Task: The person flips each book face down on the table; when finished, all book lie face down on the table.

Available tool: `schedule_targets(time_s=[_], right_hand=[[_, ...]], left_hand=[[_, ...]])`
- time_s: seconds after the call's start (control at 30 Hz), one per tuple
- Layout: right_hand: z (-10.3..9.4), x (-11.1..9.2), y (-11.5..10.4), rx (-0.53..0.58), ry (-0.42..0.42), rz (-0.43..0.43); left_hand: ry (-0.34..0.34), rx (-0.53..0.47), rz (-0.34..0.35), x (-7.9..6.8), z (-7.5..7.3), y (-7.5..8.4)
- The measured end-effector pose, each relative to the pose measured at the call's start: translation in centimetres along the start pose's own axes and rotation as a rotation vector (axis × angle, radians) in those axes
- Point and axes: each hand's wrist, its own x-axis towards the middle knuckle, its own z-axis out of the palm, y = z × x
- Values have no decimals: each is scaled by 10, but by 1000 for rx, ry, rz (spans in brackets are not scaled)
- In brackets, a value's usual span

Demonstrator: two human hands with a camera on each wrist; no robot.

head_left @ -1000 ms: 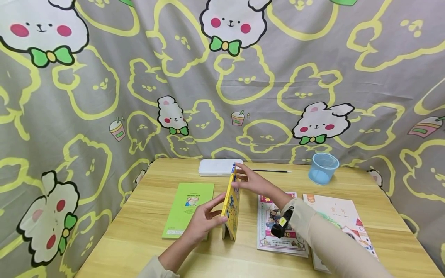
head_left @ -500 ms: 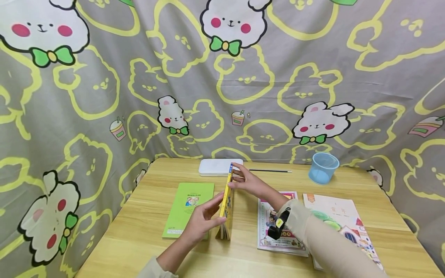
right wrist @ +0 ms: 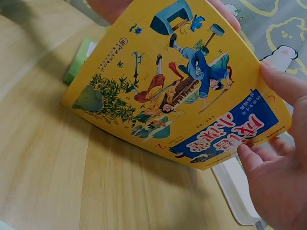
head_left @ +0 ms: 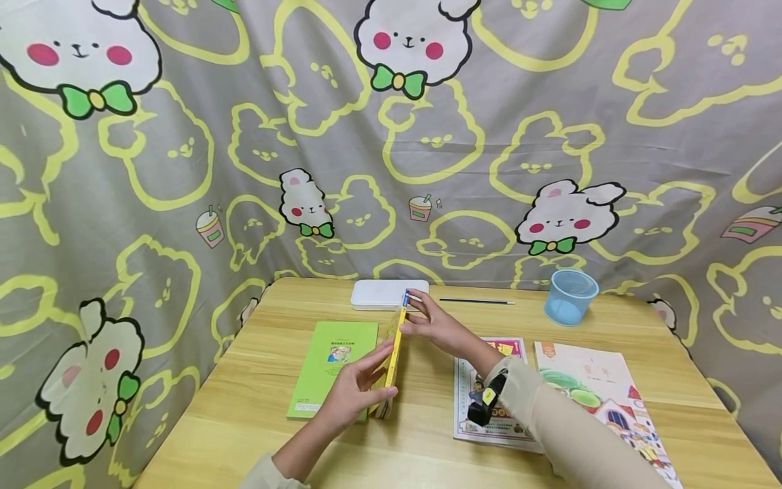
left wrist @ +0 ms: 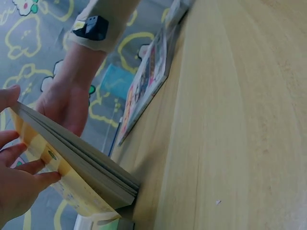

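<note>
While both hands (head_left: 354, 390) (head_left: 441, 329) grip yellow book (right wrist: 177, 88) | title (right wrist: 240, 132) reads "成语小课堂"

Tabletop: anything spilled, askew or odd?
In left wrist view, only a pale speck, standing out against the wooden tabletop, too small to identify. No visible spills. The yellow illustrated book tilts, but the left hand and right hand hold it.

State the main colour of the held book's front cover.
Yellow; the front cover shows best in the right wrist view.
</note>
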Motion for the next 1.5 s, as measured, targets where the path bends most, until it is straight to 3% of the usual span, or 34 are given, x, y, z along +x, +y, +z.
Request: schedule_targets(time_s=[0.7,0.97,1.5], right_hand=[[-15,-15,8,-30,-9,-1],[-25,-22,13,-45,1,14],[-35,-35,20,-87,44,44]], left_hand=[[-4,53,7,7,13,-11],[-26,12,0,12,19,-17],[-45,35,-84,18,30,-28]])
